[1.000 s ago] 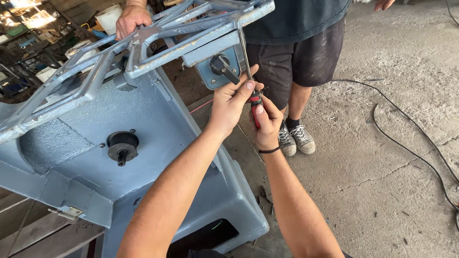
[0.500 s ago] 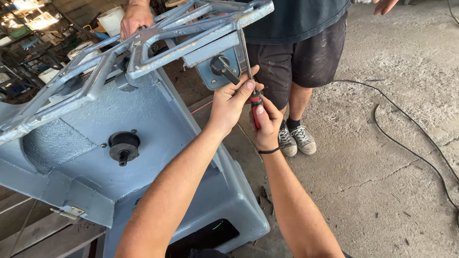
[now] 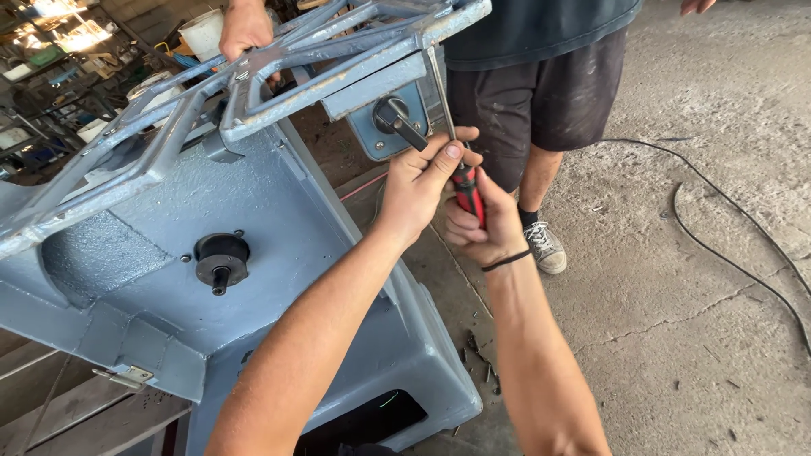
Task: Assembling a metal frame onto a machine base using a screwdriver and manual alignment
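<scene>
My right hand grips the red and black handle of a long screwdriver. Its thin metal shaft runs up to the edge of a grey metal frame on top of a blue-grey machine cabinet. My left hand is closed around the shaft just above the handle, thumb up along it. A black switch knob on a blue plate sits just left of the shaft.
Another person in dark shorts and a grey sneaker stands behind the machine, one hand on the frame. A black cable snakes over the concrete floor at right. A black round hub sticks out of the cabinet side.
Both hands and the screwdriver stay in place under the frame edge. The view has shifted only slightly.
</scene>
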